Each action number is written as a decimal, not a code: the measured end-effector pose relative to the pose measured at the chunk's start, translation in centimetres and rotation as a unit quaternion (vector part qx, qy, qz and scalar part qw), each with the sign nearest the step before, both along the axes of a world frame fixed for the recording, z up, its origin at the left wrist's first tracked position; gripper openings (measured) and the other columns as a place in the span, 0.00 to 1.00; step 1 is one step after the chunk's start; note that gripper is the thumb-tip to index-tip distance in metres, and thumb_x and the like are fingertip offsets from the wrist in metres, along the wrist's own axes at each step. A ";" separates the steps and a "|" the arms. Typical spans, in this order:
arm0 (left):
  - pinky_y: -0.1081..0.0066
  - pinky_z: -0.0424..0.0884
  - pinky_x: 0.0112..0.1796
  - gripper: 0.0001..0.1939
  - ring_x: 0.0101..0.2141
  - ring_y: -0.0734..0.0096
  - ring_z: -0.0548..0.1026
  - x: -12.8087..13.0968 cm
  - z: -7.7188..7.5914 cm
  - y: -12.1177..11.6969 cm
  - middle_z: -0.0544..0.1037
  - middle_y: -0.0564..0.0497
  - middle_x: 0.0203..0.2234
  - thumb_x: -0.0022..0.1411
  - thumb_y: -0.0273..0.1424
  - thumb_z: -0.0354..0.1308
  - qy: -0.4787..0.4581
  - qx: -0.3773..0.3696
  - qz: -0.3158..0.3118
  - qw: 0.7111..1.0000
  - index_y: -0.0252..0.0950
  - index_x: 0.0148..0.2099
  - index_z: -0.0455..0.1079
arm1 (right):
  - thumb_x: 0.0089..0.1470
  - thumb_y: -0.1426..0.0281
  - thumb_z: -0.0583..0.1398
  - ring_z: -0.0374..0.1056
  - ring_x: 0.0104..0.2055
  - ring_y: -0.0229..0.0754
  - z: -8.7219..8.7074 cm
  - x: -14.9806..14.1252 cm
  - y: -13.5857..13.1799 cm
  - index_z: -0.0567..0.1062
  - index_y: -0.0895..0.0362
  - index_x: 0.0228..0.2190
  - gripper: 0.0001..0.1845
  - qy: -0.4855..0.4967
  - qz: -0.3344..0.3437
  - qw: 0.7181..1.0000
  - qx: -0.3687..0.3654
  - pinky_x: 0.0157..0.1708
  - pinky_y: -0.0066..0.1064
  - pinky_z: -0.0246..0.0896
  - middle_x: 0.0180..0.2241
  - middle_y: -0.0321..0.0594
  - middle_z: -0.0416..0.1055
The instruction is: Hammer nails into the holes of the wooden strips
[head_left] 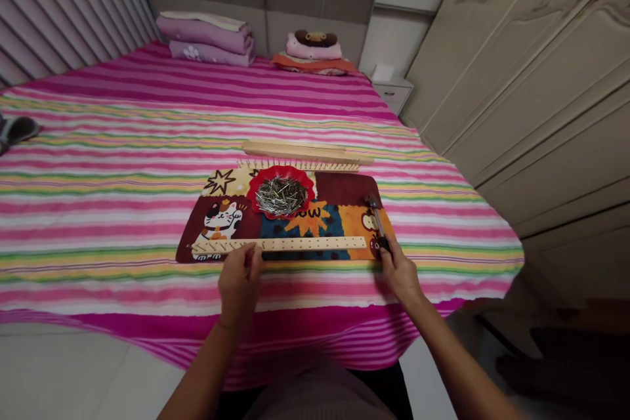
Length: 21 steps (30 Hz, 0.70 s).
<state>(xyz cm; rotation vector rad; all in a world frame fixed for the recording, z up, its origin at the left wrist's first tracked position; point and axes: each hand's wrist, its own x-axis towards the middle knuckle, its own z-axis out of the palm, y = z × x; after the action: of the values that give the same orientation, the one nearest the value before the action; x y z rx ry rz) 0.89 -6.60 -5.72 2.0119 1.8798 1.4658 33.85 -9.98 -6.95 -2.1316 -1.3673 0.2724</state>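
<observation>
A pale wooden strip (315, 243) with rows of small holes lies along the near edge of a patterned mat. Several nails (214, 246) stand in its left part. My left hand (240, 282) is at the strip, thumb and finger pinched on what looks like a nail, mostly hidden by the fingertips. My right hand (401, 272) is closed around the dark handle of a hammer (377, 213), whose metal head points away over the mat's right side. Beyond the strip, a red scalloped bowl (252, 200) holds a heap of loose nails (280, 195).
The patterned mat (344, 187) rests on a striped bedspread (123, 177). Past it lie a nail-studded strip (305, 165) and more wooden strips (295, 149). Folded bedding (207, 39) is stacked by the headboard. A wardrobe (531, 79) stands at the right.
</observation>
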 end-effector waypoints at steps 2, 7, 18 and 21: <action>0.69 0.67 0.36 0.11 0.32 0.68 0.72 -0.3 1.8 0.9 0.76 0.49 0.30 0.63 0.37 0.51 0.018 -0.022 0.007 1.000 0.37 0.39 0.71 | 0.57 0.65 0.51 0.74 0.30 0.47 -0.5 -0.2 0.0 0.69 0.58 0.55 0.26 -0.009 0.023 1.000 0.001 0.27 0.30 0.63 0.33 0.45 0.78; 0.64 0.67 0.41 0.11 0.37 0.60 0.73 -0.1 5.6 6.3 0.78 0.45 0.33 0.60 0.33 0.50 0.155 -0.139 -0.010 0.978 0.37 0.37 0.74 | 0.58 0.67 0.51 0.74 0.30 0.47 -0.7 -0.6 0.1 0.69 0.59 0.55 0.25 -0.015 0.036 0.999 -0.004 0.27 0.30 0.64 0.35 0.46 0.78; 0.53 0.62 0.47 0.16 0.47 0.49 0.73 2.9 8.6 12.9 0.78 0.36 0.43 0.60 0.28 0.48 0.387 -0.388 -0.024 0.836 0.35 0.40 0.77 | 0.58 0.67 0.51 0.75 0.34 0.47 -1.5 -0.6 0.0 0.67 0.56 0.56 0.25 0.002 0.031 0.999 0.016 0.31 0.31 0.68 0.40 0.44 0.78; 0.54 0.63 0.46 0.12 0.46 0.51 0.74 3.5 8.9 14.3 0.78 0.34 0.43 0.57 0.26 0.51 0.365 -0.432 -0.013 0.825 0.32 0.38 0.76 | 0.58 0.65 0.50 0.75 0.32 0.47 -1.7 -0.6 0.0 0.67 0.57 0.55 0.25 0.000 0.021 1.000 0.017 0.30 0.32 0.68 0.38 0.45 0.78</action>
<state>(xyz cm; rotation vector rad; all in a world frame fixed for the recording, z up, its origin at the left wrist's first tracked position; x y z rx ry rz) 4.43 7.67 3.19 2.1196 2.0875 -0.3252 33.23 -9.95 -8.63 -2.0764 -1.4086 0.2635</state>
